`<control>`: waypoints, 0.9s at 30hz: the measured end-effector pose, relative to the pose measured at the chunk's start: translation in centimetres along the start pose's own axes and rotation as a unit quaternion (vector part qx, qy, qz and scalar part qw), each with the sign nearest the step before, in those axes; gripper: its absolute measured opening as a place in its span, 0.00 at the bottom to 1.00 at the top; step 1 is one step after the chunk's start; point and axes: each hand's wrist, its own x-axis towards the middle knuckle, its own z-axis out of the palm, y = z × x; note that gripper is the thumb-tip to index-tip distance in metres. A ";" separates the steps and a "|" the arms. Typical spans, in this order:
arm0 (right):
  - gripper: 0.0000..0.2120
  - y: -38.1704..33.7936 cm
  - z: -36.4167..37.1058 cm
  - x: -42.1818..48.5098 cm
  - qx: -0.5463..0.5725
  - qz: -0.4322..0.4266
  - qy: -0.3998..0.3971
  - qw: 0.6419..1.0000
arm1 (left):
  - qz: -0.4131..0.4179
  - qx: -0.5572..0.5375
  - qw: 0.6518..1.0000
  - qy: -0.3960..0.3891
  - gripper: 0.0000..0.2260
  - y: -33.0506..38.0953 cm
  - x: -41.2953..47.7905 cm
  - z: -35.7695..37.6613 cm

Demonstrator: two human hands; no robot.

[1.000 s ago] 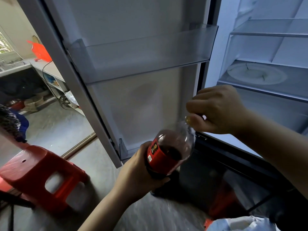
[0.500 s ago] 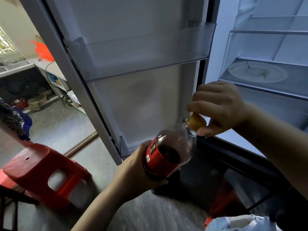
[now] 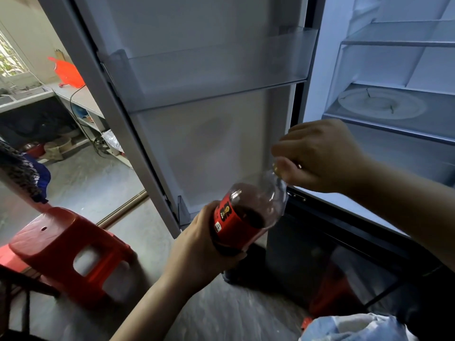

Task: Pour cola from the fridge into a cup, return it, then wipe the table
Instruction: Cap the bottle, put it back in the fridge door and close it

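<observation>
A clear cola bottle (image 3: 248, 212) with a red label and dark cola in its lower part is tilted, neck toward the upper right. My left hand (image 3: 199, 247) grips it around the label from below. My right hand (image 3: 317, 156) is closed over the yellow cap (image 3: 277, 168) at the bottle's mouth; only a sliver of the cap shows. Both hands are in front of the open fridge (image 3: 384, 77), level with the lower part of its open door (image 3: 209, 134). No cup or table is in view.
The door carries a clear upper bin (image 3: 221, 67) and a low bin (image 3: 184, 212) behind the bottle. Fridge shelves (image 3: 394, 119) hold nothing visible. A red plastic stool (image 3: 71, 249) stands on the floor at left. A counter with a red bag (image 3: 66, 75) lies beyond.
My right hand has closed back over the yellow cap, which showed more fully half a second ago. The bottle stays tilted in my left hand at about the same place.
</observation>
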 end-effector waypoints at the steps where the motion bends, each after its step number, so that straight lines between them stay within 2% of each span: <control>1: 0.22 -0.5 0.2 -0.2 0.011 0.073 -0.008 0.997 | -0.004 0.009 1.000 0.019 0.37 0.1 0.0 0.0; 4: 0.27 -2.0 0.5 -0.4 0.005 0.226 -0.031 0.974 | -0.002 0.058 0.997 0.055 0.36 0.2 0.2 -0.1; 7: 0.29 -2.2 0.7 -0.5 0.007 0.286 -0.066 0.956 | -0.007 0.079 0.995 0.056 0.37 0.3 0.4 -0.1; 10: 0.32 -1.8 1.3 -0.7 0.067 0.267 -0.039 0.960 | -0.014 0.055 0.997 0.049 0.37 0.1 0.4 0.1; 13: 0.26 -1.8 1.9 -1.0 0.126 0.233 -0.010 0.964 | -0.026 0.008 0.999 0.040 0.37 -0.2 0.5 0.3; 17: 0.15 -1.5 1.6 -0.8 0.250 0.198 0.049 0.947 | -0.021 -0.022 0.999 0.020 0.37 -0.7 0.6 0.4; 21: 0.11 -0.9 1.8 -0.3 0.228 0.174 0.053 0.956 | -0.023 -0.033 0.999 0.010 0.36 -0.9 0.6 0.7; 27: 0.10 -1.5 1.7 0.7 0.160 0.200 0.066 0.964 | -0.005 -0.030 0.999 0.040 0.36 -0.8 0.9 1.1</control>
